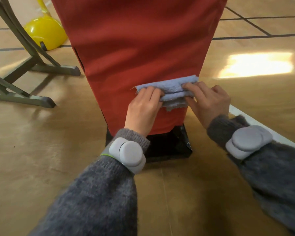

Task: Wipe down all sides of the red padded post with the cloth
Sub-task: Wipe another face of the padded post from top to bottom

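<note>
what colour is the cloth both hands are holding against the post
Light blue, a fluffy folded cloth against the red padded post; it shows in the head view, the only one.

A sports hall, by its line-marked wooden floor (pixel 41 167) (and padded post (pixel 140 40)).

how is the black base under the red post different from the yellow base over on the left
The black base is square with flat, sloping sides; the yellow base is a rounded dome. The black base sits directly under the red padded post, close to the person; the yellow base stands farther back, behind the grey metal legs. Both look glossy and rest on the wooden floor.
</note>
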Motion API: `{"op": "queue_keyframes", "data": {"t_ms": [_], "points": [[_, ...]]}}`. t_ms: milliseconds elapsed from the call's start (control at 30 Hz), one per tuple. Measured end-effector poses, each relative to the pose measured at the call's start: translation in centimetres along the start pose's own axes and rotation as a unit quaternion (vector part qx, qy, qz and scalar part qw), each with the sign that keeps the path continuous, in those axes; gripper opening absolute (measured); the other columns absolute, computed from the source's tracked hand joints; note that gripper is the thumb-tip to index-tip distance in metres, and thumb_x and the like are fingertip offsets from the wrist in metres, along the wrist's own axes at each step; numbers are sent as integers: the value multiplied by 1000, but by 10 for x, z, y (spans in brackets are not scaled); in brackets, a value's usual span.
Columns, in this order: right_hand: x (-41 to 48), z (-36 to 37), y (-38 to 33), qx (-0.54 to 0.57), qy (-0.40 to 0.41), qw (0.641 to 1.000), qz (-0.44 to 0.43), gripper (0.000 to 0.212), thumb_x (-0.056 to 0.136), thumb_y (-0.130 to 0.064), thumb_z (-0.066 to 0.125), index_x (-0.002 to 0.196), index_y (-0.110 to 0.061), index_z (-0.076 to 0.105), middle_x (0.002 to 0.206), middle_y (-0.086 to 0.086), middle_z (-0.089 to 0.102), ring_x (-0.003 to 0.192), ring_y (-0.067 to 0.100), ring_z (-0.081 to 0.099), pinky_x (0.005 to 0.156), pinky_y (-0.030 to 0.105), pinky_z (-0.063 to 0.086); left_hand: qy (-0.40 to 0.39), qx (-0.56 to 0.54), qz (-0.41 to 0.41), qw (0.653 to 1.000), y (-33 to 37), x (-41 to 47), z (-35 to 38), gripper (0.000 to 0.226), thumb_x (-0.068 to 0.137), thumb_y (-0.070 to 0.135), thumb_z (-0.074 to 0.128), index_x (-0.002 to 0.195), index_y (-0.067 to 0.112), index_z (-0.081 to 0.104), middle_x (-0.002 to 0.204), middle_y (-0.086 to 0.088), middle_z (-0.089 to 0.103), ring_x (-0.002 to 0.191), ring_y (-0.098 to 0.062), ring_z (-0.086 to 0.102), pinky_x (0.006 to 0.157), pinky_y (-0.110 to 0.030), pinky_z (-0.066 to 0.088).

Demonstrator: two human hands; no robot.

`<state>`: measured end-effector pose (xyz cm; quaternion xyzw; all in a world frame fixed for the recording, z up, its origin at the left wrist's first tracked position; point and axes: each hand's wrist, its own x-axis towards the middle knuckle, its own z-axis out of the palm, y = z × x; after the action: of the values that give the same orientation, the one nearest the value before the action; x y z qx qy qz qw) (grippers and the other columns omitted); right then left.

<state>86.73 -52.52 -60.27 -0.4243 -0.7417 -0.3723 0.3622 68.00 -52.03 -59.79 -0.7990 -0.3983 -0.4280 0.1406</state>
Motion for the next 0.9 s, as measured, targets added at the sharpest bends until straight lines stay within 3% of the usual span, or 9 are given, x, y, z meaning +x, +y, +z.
{"op": "queue_keyframes", "data": {"t_ms": [133, 200, 333, 400, 467, 533, 667, 767, 900], "points": [[-32, 12, 2, 27, -41, 999, 20, 28, 82, -8, 66, 105, -13, 52, 81, 6, 68, 51, 22, 56, 49, 26, 42, -51, 2, 24, 998, -1, -20, 25, 5, 74, 1, 65, 72, 6, 62, 68, -8, 58, 60, -26, 58, 48, -35, 48], [-47, 16, 5, 22, -75, 997, 7, 28, 80, -11, 66, 103, -14, 51, 80, 5, 68, 46, 20, 52, 49, 24, 39, -95, 1, 28, 995, 1, -32, 39, 16, 67, -2, 74, 70, 7, 60, 66, -7, 56, 58, -25, 58, 44, -31, 47], [-83, 28, 5, 46, -175, 983, 30, 21, 82, -19, 50, 102, -15, 47, 78, 6, 68, 42, 20, 54, 52, 23, 42, -172, 7, 47, 984, 10, -53, 68, 13, 71, 6, 49, 64, 11, 59, 61, -4, 55, 50, -20, 57, 39, -23, 40], [-98, 33, 2, 47, -219, 972, 68, 26, 73, -14, 64, 97, -15, 55, 72, 6, 68, 37, 18, 53, 51, 22, 43, -208, -1, 48, 977, 16, -63, 83, 23, 69, 6, 39, 62, 11, 60, 59, -4, 56, 48, -20, 58, 39, -22, 41], [-104, 38, -1, 52, -265, 956, 111, 40, 50, -4, 85, 85, -11, 67, 67, 7, 68, 34, 17, 53, 48, 20, 41, -231, -4, 45, 972, 23, -69, 92, 26, 67, 6, 35, 61, 12, 60, 57, -3, 55, 48, -19, 58, 41, -21, 42], [-105, 39, -3, 69, -304, 939, 144, 42, 44, 1, 87, 80, -10, 68, 67, 7, 68, 36, 18, 55, 47, 21, 41, -231, 4, 40, 972, 25, -70, 95, 27, 66, 6, 33, 59, 13, 58, 56, -2, 55, 47, -18, 57, 42, -21, 42], [-105, 38, -7, 113, -361, 910, 171, 27, 66, -1, 75, 92, -5, 68, 82, 15, 69, 55, 29, 64, 58, 33, 46, -258, 20, 38, 965, 20, -71, 90, 31, 65, 6, 30, 58, 13, 59, 55, -2, 55, 44, -16, 56, 40, -20, 40], [-99, 41, -20, 100, -347, 925, 118, 10, 74, -12, 62, 83, -9, 66, 72, 8, 67, 53, 24, 62, 55, 27, 45, -276, 36, 36, 960, 3, -78, 81, 27, 65, 4, 35, 57, 11, 60, 53, -3, 55, 41, -19, 57, 36, -18, 39], [-89, 42, -42, 91, -348, 930, 69, 28, 76, -24, 41, 76, -13, 67, 65, 2, 63, 48, 19, 59, 48, 21, 40, -313, 24, 2, 950, -14, -85, 67, 14, 59, -6, 59, 69, 4, 61, 64, -10, 59, 51, -25, 63, 39, -21, 43]]}}
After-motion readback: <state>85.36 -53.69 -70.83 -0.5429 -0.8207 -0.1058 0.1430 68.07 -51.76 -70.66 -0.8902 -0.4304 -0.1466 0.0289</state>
